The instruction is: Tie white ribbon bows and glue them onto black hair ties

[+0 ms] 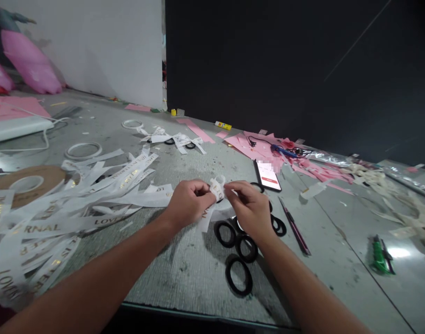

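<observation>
Above the middle of the table, a white printed ribbon (217, 189) is bunched up between my two hands, its lettered tail hanging toward the table. My left hand (189, 200) pinches its left side. Thumb and forefinger of my right hand (250, 206) close on its right side. Whether a ring is inside the bunched ribbon is hard to make out. Several black ring-shaped bands (246, 248) lie below and beside my right hand, partly covered by it. Left of my left hand spreads a pile of cut white ribbon strips (104, 220) with gold lettering.
Ribbon-tied black bands (177, 140) lie farther back. A cardboard ribbon reel (54, 178) is at left. On the right are a phone (268, 175), a dark pink pen-like tool (294, 227), a green-handled tool (381, 255) and pink sheets (249, 144). A black panel (296, 60) stands behind.
</observation>
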`<state>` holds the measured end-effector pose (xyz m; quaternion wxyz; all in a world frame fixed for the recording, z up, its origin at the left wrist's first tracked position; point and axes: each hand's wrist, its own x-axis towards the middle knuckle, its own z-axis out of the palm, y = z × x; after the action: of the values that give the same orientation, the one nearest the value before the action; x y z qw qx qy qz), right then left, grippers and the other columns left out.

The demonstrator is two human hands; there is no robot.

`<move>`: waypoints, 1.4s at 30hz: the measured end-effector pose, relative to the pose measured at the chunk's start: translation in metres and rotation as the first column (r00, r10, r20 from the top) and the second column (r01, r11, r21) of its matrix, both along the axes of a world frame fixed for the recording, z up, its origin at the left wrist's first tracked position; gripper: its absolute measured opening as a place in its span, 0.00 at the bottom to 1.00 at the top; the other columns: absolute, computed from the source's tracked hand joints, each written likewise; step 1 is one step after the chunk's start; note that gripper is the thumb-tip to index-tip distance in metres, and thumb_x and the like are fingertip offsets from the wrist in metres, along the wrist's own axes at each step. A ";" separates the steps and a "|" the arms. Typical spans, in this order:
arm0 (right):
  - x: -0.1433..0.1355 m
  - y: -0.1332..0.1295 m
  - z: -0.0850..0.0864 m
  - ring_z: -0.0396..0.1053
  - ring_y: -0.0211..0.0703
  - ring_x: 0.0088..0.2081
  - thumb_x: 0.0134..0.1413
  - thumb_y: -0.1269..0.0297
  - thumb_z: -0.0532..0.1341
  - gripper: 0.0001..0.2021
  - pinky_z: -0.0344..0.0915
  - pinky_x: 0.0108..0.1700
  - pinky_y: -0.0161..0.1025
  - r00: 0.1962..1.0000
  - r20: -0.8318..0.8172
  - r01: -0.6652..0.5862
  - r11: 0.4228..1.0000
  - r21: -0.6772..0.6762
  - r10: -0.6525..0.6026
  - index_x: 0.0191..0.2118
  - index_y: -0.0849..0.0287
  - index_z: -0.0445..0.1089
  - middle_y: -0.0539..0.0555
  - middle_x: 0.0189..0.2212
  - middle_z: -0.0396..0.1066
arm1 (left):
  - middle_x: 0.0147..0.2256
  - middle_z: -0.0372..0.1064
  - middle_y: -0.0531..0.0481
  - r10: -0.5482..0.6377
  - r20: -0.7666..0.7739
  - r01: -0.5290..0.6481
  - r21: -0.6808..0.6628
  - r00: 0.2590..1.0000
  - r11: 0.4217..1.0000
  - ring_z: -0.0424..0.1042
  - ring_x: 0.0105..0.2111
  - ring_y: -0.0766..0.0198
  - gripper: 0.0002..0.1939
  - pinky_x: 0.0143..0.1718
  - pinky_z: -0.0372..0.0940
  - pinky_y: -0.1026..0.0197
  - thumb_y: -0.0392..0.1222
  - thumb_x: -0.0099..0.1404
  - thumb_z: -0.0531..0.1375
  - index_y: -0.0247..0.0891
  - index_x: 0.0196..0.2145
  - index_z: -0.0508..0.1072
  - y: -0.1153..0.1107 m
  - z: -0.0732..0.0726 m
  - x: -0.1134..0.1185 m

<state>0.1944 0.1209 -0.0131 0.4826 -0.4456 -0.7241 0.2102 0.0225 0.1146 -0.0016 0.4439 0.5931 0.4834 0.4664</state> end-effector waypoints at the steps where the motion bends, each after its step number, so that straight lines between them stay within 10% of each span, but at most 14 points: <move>1: 0.001 0.002 -0.001 0.66 0.39 0.28 0.56 0.65 0.61 0.06 0.61 0.30 0.38 1.000 -0.015 0.014 0.999 -0.030 -0.014 0.36 0.57 0.76 0.53 0.32 0.75 | 0.23 0.64 0.54 -0.042 0.044 0.042 0.008 0.998 0.999 0.61 0.24 0.69 0.10 0.26 0.55 0.65 0.41 0.53 0.62 0.35 0.18 0.69 0.000 0.001 0.000; 7: 0.007 0.009 -0.002 0.68 0.40 0.29 0.50 0.67 0.62 0.06 0.63 0.32 0.38 0.982 -0.177 -0.098 0.976 -0.195 0.064 0.34 0.57 0.76 0.51 0.30 0.74 | 0.20 0.68 0.52 -0.425 0.357 0.519 -0.229 0.831 0.823 0.66 0.20 0.68 0.12 0.25 0.59 0.64 0.46 0.54 0.67 0.35 0.24 0.72 -0.007 0.005 -0.003; 13: 0.002 0.004 0.000 0.67 0.41 0.30 0.48 0.68 0.63 0.03 0.63 0.33 0.38 0.987 -0.037 -0.158 0.986 -0.055 0.156 0.30 0.57 0.74 0.52 0.28 0.71 | 0.19 0.67 0.54 -0.469 0.426 0.615 -0.329 0.774 0.716 0.63 0.17 0.71 0.12 0.19 0.57 0.66 0.45 0.53 0.68 0.34 0.23 0.73 -0.012 0.011 -0.005; 21: 0.004 0.005 -0.003 0.62 0.40 0.28 0.54 0.65 0.60 0.07 0.59 0.32 0.37 0.994 0.060 -0.091 0.993 -0.071 0.095 0.26 0.57 0.66 0.50 0.25 0.65 | 0.23 0.68 0.52 -0.117 0.006 0.117 0.004 0.993 0.993 0.63 0.24 0.68 0.07 0.25 0.56 0.66 0.43 0.54 0.64 0.36 0.24 0.77 -0.004 0.012 -0.003; 24: 0.004 0.006 0.000 0.63 0.40 0.29 0.57 0.62 0.60 0.08 0.59 0.34 0.37 0.989 0.089 -0.112 0.992 -0.058 0.117 0.28 0.58 0.69 0.51 0.26 0.67 | 0.32 0.73 0.48 0.016 0.039 -0.020 0.090 0.999 0.996 0.68 0.32 0.65 0.08 0.31 0.60 0.65 0.41 0.53 0.63 0.36 0.20 0.75 0.000 0.005 -0.002; 31: 0.003 0.007 0.003 0.63 0.38 0.28 0.59 0.54 0.58 0.13 0.58 0.31 0.36 0.977 0.051 -0.186 0.949 -0.254 0.205 0.33 0.59 0.72 0.50 0.26 0.69 | 0.16 0.63 0.56 0.129 0.174 -0.109 -0.117 0.976 0.987 0.58 0.18 0.70 0.08 0.21 0.52 0.66 0.41 0.50 0.61 0.36 0.18 0.71 0.003 -0.003 -0.004; 42: -0.001 0.001 0.005 0.58 0.36 0.21 0.53 0.51 0.63 0.16 0.55 0.25 0.34 0.994 -0.038 0.086 0.962 -0.261 -0.099 0.28 0.60 0.70 0.48 0.18 0.66 | 0.20 0.62 0.55 0.052 0.030 -0.054 0.060 0.998 0.997 0.58 0.21 0.71 0.10 0.22 0.52 0.66 0.40 0.49 0.60 0.36 0.15 0.64 0.007 -0.010 -0.005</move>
<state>0.1937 0.1218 -0.0077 0.4479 -0.5327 -0.6563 0.2915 0.0178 0.1215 -0.0113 0.4201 0.5866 0.4781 0.5008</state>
